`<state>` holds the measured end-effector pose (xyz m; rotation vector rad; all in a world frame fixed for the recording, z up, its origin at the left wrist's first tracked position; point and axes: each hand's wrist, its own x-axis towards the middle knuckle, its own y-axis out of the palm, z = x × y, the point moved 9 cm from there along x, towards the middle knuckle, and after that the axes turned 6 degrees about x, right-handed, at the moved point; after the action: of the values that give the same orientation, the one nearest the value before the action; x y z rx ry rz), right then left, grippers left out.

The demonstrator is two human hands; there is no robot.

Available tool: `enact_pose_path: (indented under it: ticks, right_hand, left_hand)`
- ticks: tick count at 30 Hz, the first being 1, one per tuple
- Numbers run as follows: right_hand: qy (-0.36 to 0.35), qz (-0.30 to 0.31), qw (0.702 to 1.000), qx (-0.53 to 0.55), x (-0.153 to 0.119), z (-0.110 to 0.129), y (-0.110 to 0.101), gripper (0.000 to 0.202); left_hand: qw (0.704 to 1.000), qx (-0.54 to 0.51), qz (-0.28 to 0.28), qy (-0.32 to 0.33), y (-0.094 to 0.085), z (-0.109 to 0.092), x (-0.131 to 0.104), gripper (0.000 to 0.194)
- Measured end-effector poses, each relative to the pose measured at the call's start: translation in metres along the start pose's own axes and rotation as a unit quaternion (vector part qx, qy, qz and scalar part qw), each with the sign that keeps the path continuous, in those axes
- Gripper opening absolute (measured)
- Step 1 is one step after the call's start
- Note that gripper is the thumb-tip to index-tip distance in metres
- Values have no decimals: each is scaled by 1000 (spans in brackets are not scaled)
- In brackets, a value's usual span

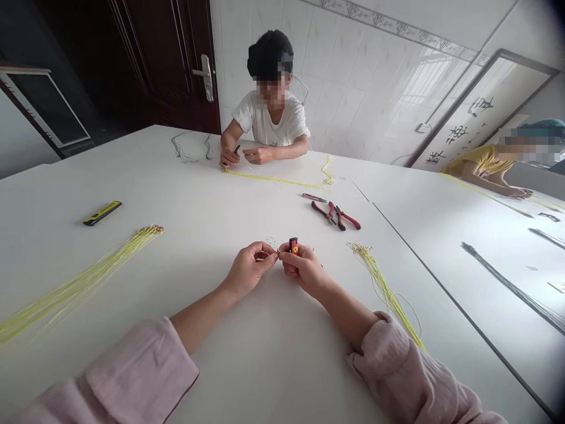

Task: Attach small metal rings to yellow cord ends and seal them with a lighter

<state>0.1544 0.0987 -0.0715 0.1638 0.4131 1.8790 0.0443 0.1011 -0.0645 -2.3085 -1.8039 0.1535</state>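
Near the middle of the white table (247,365), my left hand (251,266) and my right hand (303,266) meet at their fingertips. Pinched between them is a tiny item, too small to make out, with a thin cord looping by my left fingers. A red and black lighter (293,247) stands up out of my right hand, held in its curled fingers. To the left lies a bundle of yellow cords (106,262) with gold-coloured ends. A second yellow bundle (388,288) lies beside my right forearm. Small dark specks are on the table just beyond my hands.
Beyond my hands lie red-handled pliers (324,212), more pliers (347,219) and a pinkish tool (314,198). A yellow and black cutter (102,213) is at left. One person (273,121) works across the table, another (485,168) at far right. Dark cords (507,282) lie right.
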Motion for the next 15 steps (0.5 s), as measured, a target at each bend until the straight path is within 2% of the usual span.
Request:
enact_pose_path:
  ticks: [4, 7, 10, 15]
  right_hand:
    - [-34, -38, 999, -14, 3, 7, -9, 21]
    - [-74, -89, 993, -14, 6, 19, -26, 25]
    - [-100, -133, 986, -8, 9, 34, -50, 27]
    - [-148, -221, 964, 22, 9, 64, -105, 30]
  left_hand:
    - [999, -11, 24, -21, 3, -2, -3, 34]
    - [999, -13, 17, -34, -5, -8, -10, 36]
    - [1000, 9, 7, -20, -22, -23, -18, 35]
    - [998, 20, -41, 54, -68, -74, -33, 34]
